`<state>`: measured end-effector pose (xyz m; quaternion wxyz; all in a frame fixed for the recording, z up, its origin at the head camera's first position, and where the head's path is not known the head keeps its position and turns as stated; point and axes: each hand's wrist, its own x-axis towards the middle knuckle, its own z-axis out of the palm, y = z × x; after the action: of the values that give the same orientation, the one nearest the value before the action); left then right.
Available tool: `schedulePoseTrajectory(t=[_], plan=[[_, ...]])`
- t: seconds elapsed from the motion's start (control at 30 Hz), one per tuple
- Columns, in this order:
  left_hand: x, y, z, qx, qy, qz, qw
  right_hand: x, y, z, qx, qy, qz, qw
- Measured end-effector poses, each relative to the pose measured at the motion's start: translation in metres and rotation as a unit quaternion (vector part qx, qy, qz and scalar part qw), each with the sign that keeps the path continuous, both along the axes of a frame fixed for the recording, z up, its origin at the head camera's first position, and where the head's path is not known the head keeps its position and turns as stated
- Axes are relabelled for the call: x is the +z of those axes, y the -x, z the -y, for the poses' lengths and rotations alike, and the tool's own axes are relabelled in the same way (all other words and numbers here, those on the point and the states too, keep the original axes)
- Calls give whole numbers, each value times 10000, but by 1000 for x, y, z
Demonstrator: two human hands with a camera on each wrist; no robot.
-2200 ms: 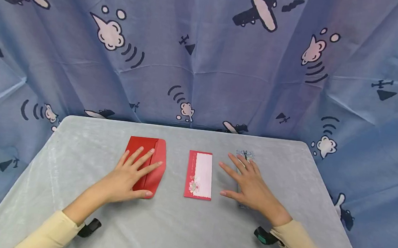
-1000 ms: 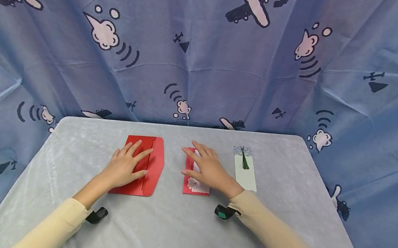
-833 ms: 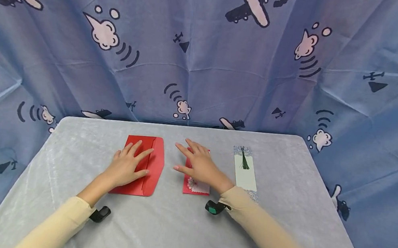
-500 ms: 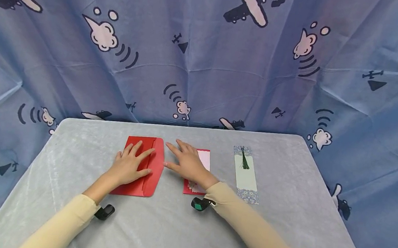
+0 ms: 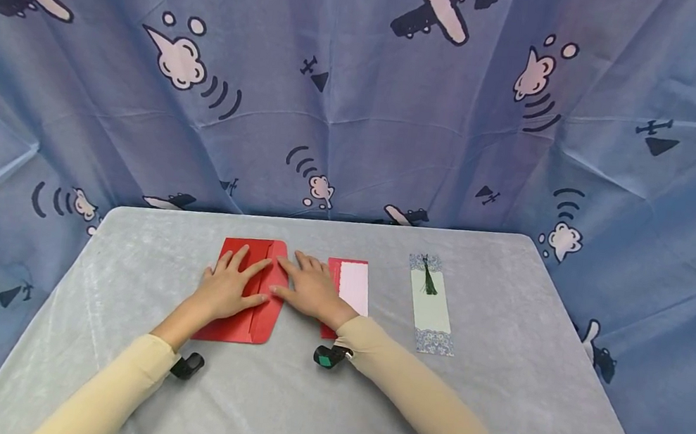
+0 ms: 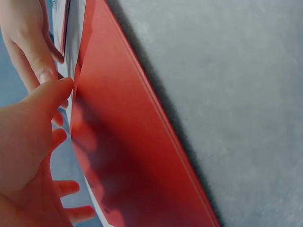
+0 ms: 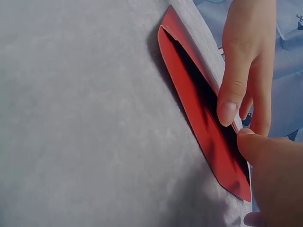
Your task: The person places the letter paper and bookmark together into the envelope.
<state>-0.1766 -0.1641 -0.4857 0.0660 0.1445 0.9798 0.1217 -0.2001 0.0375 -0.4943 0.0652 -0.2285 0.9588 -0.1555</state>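
A red envelope (image 5: 237, 331) lies on the table at the left, its flap turned out to the right. My left hand (image 5: 222, 292) is spread over its body, fingers straight. My right hand (image 5: 311, 292) reaches in from the right, its thumb and fingertips over the flap, fingers extended. In the right wrist view the envelope (image 7: 191, 94) shows its mouth parted as a dark slit, with the left hand's thumb and the right hand's thumb close along that edge. The left wrist view has both thumb tips close together near the edge of the envelope (image 6: 123, 94).
Right of the envelope lies a red-and-pink card (image 5: 353, 285), partly covered by the right wrist. Farther right is a pale green bookmark (image 5: 432, 314) with patterned ends and a dark green tassel (image 5: 429, 280). A patterned blue curtain (image 5: 367, 155) hangs behind the grey-covered table (image 5: 503, 318).
My right hand has moved left from the bookmark, across the card, to the envelope's flap. The left hand stays on the envelope, having shifted slightly. The bookmark and much of the card are uncovered.
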Motion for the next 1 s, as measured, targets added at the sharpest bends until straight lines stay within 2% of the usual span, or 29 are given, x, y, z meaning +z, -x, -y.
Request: schedulePoseTrajectory(t=[0.27,0.7,1.0], plan=[[0,0,1,39,-29,157,9999,-1,4,8,-67,-248,-134,9996],[-1,-1,2,-112,-15,12,9999,-3,7,12,-127,-386,-281,9988],[-2,-1,0,-81,-20,12,10000,-8,7,15,-127,-706,-298,9970]])
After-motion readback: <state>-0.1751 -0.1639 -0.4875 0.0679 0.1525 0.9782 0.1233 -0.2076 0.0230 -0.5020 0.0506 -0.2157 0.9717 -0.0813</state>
